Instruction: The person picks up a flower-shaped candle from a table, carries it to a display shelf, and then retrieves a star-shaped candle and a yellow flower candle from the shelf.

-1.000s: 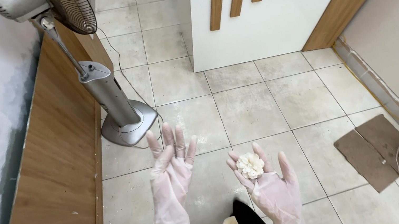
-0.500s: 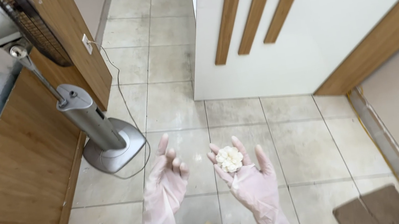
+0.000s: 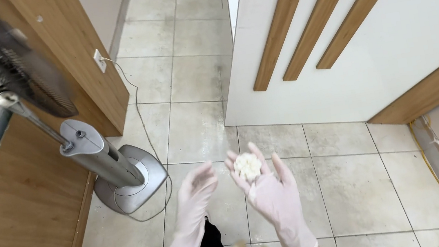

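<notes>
Low in the centre of the frame, the gloved right hand lies palm up, fingers spread, a white lump resting on its fingers. The gloved left hand hovers just beside it, open and empty. A fan stands at left on the tiled floor.

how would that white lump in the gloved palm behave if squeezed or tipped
The white lump looks soft and knobbly, so it would probably squash rather than crack. It rests loose on the open right hand, so tilting might let it slide off the smooth glove. It seems light.
</notes>
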